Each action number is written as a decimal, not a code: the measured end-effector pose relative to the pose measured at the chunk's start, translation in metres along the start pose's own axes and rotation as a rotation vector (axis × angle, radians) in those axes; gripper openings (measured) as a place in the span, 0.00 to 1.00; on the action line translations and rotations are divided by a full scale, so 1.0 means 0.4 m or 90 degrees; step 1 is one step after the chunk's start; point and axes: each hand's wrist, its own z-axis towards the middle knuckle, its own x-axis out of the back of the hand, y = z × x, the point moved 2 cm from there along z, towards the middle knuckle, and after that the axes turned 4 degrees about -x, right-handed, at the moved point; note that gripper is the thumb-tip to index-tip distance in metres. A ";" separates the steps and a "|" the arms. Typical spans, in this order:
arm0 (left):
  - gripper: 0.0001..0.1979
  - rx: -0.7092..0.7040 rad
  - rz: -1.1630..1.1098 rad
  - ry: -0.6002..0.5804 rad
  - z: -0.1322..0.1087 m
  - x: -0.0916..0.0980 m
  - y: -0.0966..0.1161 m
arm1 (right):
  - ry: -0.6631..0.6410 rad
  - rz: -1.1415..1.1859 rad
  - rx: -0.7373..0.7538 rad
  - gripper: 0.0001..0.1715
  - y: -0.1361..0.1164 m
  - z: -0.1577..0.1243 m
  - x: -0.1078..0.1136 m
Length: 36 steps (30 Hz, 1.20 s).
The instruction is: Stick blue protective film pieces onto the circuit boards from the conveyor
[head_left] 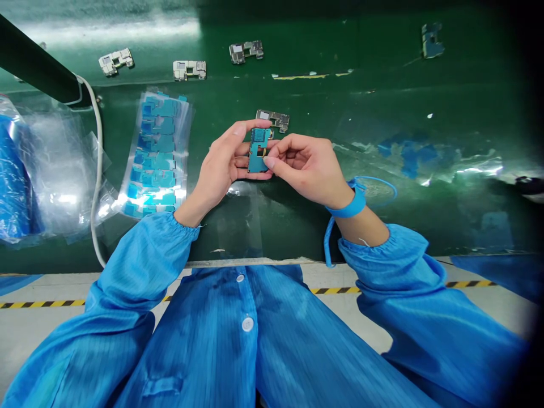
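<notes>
A small circuit board with a blue face (258, 152) is upright between my hands, near the middle of the view. My left hand (227, 156) grips it from the left, fingers behind it and at its top and bottom edges. My right hand (304, 161) is closed, with thumb and forefinger pinched at the board's lower right edge. Just beyond my fingertips lies another board (278, 120), grey and uncovered. Left of my left hand is a clear sheet with rows of blue cut-out film pieces (158, 150).
Along the back of the green table (340, 124) lie boards at the left (116, 61), centre left (189, 69), centre (246, 51) and far right (432, 41). A white cable (100, 164) and plastic bags (55, 170) are at left. A blue coiled cord (327, 241) hangs from my right wristband.
</notes>
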 end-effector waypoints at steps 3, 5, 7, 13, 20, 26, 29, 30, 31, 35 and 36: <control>0.22 -0.021 -0.011 -0.003 0.004 0.008 -0.011 | -0.008 0.006 -0.001 0.17 -0.002 0.001 0.000; 0.21 -0.038 -0.014 -0.003 0.006 0.012 -0.018 | -0.010 0.005 -0.003 0.17 -0.003 0.002 -0.001; 0.22 -0.050 -0.020 -0.006 0.008 0.013 -0.022 | -0.014 0.004 -0.005 0.17 -0.003 0.003 -0.001; 0.23 -0.055 0.007 0.003 0.009 0.012 -0.025 | -0.013 -0.002 0.002 0.16 -0.003 0.004 0.000; 0.24 -0.091 0.064 -0.004 0.013 0.019 -0.033 | -0.021 0.005 -0.015 0.17 -0.005 0.004 -0.002; 0.27 -0.072 0.028 -0.033 0.008 0.014 -0.029 | -0.010 -0.018 -0.003 0.21 -0.009 0.003 0.005; 0.28 -0.087 0.030 -0.026 0.002 0.011 -0.016 | 0.034 -0.017 0.024 0.26 -0.023 0.005 0.015; 0.29 -0.092 0.031 -0.021 0.000 0.010 -0.011 | 0.050 -0.018 0.034 0.28 -0.028 0.006 0.018; 0.30 -0.096 0.033 -0.014 -0.002 0.010 -0.006 | 0.064 -0.018 0.043 0.29 -0.033 0.007 0.020; 0.35 -0.111 0.033 0.019 -0.008 0.011 0.006 | 0.067 -0.013 0.051 0.30 -0.044 0.008 0.019; 0.37 -0.117 0.034 0.021 -0.009 0.011 0.007 | 0.064 -0.009 0.050 0.30 -0.044 0.008 0.018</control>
